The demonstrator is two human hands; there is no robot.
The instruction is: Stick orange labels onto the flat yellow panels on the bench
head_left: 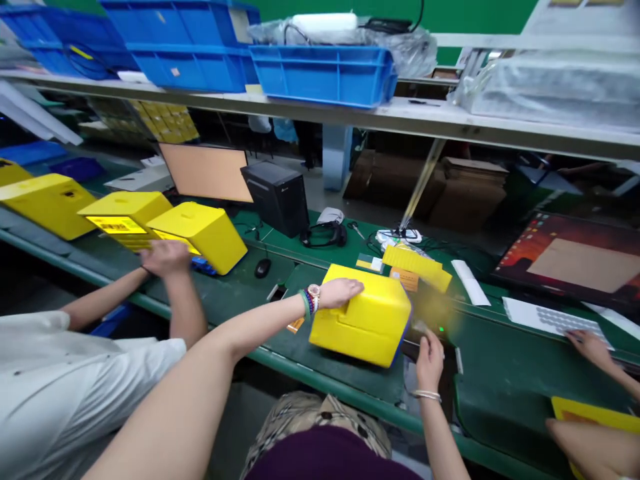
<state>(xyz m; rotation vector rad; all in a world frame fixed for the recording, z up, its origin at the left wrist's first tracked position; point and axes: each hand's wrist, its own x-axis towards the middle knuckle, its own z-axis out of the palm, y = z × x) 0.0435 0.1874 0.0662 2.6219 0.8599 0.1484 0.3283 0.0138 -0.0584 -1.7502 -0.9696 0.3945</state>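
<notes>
At the left, a co-worker's hand (165,259) rests against a yellow case (200,233), apart from the person's own. The person's open left hand (340,292) lies flat on top of a yellow plastic case (363,320), whose long axis runs across the green tabletop (345,383) near its front edge. The right hand (429,361) is nearer the case's blue-edged right end, just beside it with fingers curled; whether it grips anything cannot be told. Open tabletop lies left of the case, toward a mouse (263,268).

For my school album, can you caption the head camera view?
A left hand rests on a yellow box on a green workbench while the right hand reaches beside it.
</notes>
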